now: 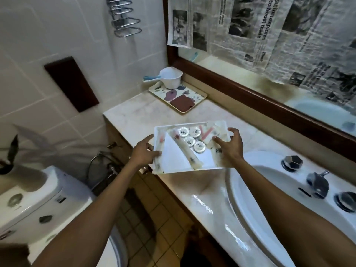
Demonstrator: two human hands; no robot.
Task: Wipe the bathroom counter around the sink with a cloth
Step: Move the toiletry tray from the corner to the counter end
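Observation:
The pale marble counter [134,116] runs along the wall, with a white sink [256,189] set into it at the right. Just left of the sink, both my hands are on a white tray [173,129] of wrapped toiletries and round silver-topped packets. My left hand [143,153] grips its left edge. At the tray's right edge my right hand [231,147] holds on with fingers arched over it. The tray's near left corner hangs past the counter's front edge. I see no cloth in either hand.
A floral tray [202,98] at the counter's far end carries a white scoop [171,77] and a dark red flat square [182,103]. Chrome taps [316,183] stand behind the sink. A newspaper-covered mirror [269,35] lines the back wall. A toilet tank [38,199] stands at the left.

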